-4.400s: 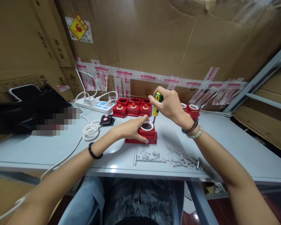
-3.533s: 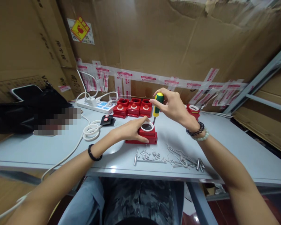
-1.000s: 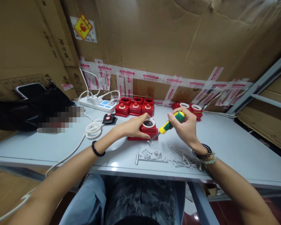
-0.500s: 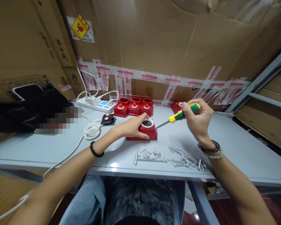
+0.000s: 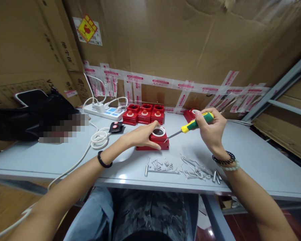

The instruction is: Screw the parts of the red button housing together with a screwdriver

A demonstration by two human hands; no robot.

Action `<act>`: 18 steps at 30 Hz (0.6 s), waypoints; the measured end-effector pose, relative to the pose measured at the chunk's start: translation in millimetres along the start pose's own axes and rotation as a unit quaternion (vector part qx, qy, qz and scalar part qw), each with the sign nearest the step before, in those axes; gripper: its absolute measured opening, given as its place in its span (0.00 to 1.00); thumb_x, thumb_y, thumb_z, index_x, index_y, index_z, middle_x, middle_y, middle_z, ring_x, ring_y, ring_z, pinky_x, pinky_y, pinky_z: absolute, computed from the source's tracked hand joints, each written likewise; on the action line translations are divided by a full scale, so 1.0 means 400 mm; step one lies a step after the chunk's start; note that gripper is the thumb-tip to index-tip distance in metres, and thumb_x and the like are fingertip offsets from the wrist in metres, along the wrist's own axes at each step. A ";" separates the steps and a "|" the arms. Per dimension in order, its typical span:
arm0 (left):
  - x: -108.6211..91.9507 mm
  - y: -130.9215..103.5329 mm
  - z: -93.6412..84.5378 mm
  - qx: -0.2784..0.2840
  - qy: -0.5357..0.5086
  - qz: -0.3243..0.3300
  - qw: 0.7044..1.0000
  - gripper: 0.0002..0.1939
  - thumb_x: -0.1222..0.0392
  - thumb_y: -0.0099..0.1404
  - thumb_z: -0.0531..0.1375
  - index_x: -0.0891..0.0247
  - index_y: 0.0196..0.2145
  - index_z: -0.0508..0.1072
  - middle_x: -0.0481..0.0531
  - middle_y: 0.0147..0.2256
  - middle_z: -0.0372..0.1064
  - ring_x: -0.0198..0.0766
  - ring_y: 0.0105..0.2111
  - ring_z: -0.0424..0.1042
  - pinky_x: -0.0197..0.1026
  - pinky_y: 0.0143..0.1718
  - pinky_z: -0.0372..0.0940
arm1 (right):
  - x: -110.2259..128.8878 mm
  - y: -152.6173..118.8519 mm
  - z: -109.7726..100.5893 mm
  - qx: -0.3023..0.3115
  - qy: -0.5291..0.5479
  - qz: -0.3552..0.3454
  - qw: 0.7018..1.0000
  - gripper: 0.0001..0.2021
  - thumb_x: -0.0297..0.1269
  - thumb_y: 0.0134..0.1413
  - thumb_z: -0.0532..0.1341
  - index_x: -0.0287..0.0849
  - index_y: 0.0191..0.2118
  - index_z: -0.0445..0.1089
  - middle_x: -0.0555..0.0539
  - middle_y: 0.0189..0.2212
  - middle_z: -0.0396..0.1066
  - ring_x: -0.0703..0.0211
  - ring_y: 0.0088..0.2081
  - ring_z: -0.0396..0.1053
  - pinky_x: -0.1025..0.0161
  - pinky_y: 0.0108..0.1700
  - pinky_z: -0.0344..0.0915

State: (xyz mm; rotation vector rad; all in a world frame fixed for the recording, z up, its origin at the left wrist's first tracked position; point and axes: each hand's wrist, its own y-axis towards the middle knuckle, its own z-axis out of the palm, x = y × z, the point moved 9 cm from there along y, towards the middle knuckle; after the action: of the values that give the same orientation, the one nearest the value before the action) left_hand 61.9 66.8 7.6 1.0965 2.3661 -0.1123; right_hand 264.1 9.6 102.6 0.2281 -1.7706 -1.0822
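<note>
Left hand (image 5: 142,135) pressing down on red box (image 5: 157,140), right hand (image 5: 212,129) at three o'clock gripping screwdriver (image 5: 194,124), tip touching box corner, screws (image 5: 158,164) lying at six o'clock.

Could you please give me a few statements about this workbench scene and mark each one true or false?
1. The right hand holds a green and yellow screwdriver. True.
2. The left hand rests on a blue housing. False: the red housing with a white ring.
3. Loose screws lie on the table in front of the housing. True.
4. The screwdriver stands upright. False: it slants, tip down towards the housing.
5. A white power strip lies at the back left. True.
</note>
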 end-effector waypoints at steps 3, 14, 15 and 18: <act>0.001 -0.001 0.000 0.000 0.003 -0.001 1.000 0.38 0.38 0.50 0.66 0.59 0.51 0.57 0.61 0.53 0.65 0.54 0.50 0.68 0.47 0.45 0.62 | 0.006 0.001 -0.005 -0.006 -0.007 -0.006 1.000 0.10 0.41 0.46 0.65 0.43 0.26 0.65 0.56 0.18 0.61 0.68 0.18 0.64 0.69 0.16 0.66; 0.001 0.001 0.001 -0.009 0.029 -0.018 0.999 0.37 0.39 0.50 0.65 0.59 0.50 0.57 0.61 0.54 0.65 0.55 0.50 0.68 0.47 0.44 0.63 | 0.004 0.002 -0.013 -0.015 0.007 -0.011 1.000 0.11 0.41 0.46 0.66 0.42 0.27 0.65 0.56 0.18 0.61 0.68 0.18 0.63 0.69 0.17 0.67; 0.000 0.001 0.001 -0.008 0.029 -0.019 0.999 0.37 0.39 0.50 0.65 0.59 0.50 0.57 0.61 0.53 0.65 0.55 0.50 0.68 0.47 0.44 0.63 | 0.004 0.002 -0.014 -0.017 0.009 -0.011 1.000 0.11 0.41 0.46 0.66 0.42 0.27 0.65 0.57 0.18 0.60 0.68 0.18 0.63 0.69 0.16 0.67; -0.003 0.001 0.000 -0.006 0.030 -0.019 0.999 0.37 0.39 0.50 0.65 0.60 0.51 0.57 0.62 0.53 0.66 0.55 0.50 0.69 0.47 0.44 0.63 | 0.008 0.001 -0.014 -0.022 0.008 -0.016 1.000 0.10 0.40 0.46 0.66 0.42 0.26 0.66 0.57 0.18 0.60 0.68 0.18 0.63 0.70 0.16 0.66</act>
State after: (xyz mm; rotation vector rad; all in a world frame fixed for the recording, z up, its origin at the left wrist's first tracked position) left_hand 62.8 66.3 8.1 1.0645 2.4382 -0.0795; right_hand 267.3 4.8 105.2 0.2375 -1.7316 -1.1377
